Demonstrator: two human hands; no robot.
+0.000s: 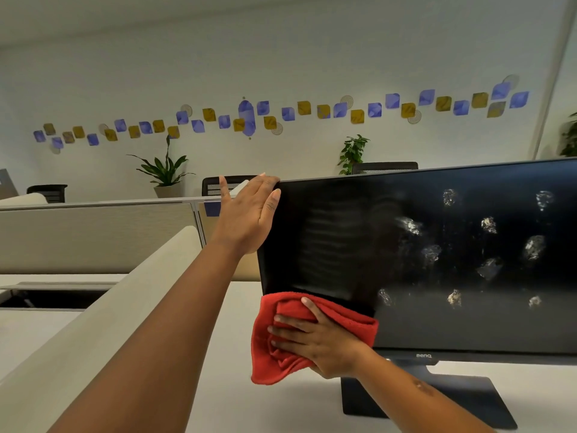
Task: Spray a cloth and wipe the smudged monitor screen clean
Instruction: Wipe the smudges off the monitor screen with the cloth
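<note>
A black monitor (437, 276) stands on the white desk, its dark screen dotted with several whitish smudges (534, 246) over the middle and right. The left part of the screen shows faint streaks. My right hand (315, 337) presses a red cloth (268, 354) against the screen's lower left corner. My left hand (249, 214) grips the monitor's top left corner, thumb on the front bezel and fingers behind it. No spray bottle is in view.
The monitor's dark base (437, 398) rests on the desk (243, 401) under my right forearm. A beige partition (93, 239) runs along the left. Beyond it stand office chairs (228, 184), potted plants (165, 173) and a decorated wall.
</note>
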